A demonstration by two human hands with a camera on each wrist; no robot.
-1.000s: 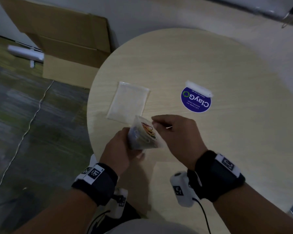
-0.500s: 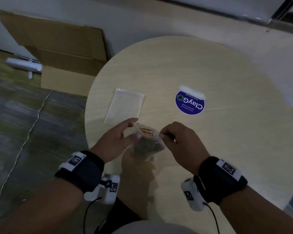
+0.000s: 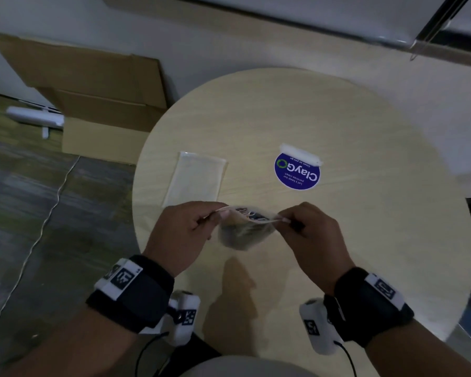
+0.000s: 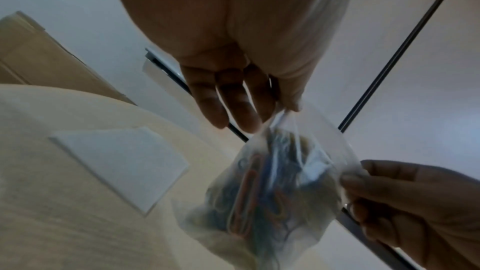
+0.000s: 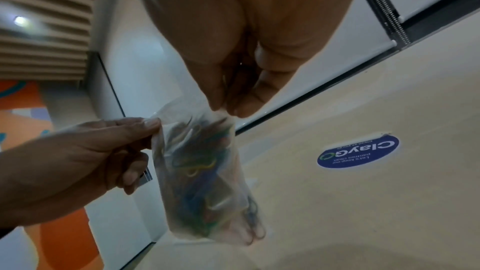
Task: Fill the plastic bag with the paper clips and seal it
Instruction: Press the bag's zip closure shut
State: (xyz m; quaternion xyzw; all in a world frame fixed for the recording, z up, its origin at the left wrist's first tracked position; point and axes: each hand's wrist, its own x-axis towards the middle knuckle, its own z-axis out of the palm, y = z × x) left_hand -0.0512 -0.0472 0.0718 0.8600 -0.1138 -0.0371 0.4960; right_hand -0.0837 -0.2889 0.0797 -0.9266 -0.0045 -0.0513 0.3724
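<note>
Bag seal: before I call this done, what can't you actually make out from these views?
- Seal: in the head view the bag mouth looks parted, but blur hides the strip; both wrist views see the bag from below.
- Clips: count unreadable, tangled behind cloudy plastic.
- Left hand and right hand pinch the top corners; the fingertips cover them.
- Spare bag: contents too faint to tell.

The paper clips (image 4: 259, 194) blur into a coloured tangle (uncountable). The plastic bag (image 5: 205, 174) mouth's seal is unclear.
</note>
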